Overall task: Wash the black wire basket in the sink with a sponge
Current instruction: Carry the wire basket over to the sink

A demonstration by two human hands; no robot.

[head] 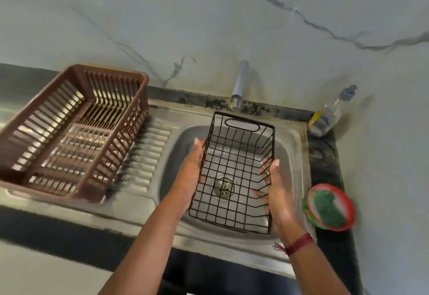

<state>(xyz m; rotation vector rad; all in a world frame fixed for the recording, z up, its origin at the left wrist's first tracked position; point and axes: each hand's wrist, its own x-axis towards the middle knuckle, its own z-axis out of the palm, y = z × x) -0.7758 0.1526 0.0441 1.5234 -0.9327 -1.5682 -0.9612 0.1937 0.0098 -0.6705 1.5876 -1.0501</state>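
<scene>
Head view had the black wire basket (234, 169) held over the sink (293, 155) basin, open side up, with the drain (224, 186) showing through its mesh floor; I saw the left hand (190, 174) laid flat against the basket's left wall, fingers straight; the right hand (277, 192) pressed on the right wall, fingers spread and seen through the wires, thumb up by the rim; neither hand curled round a wire as far as I could tell, so the basket sat squeezed between two palms; the green sponge (328, 204) lay untouched in a red-rimmed dish (349, 218) on the dark counter (325, 162) just right of the sink; the faucet (240, 83) stood behind the basket; a brown plastic rack (109, 70) sat on the drainboard (148, 155) to the left; a clear bottle (326, 118) stood in the back right corner.
</scene>
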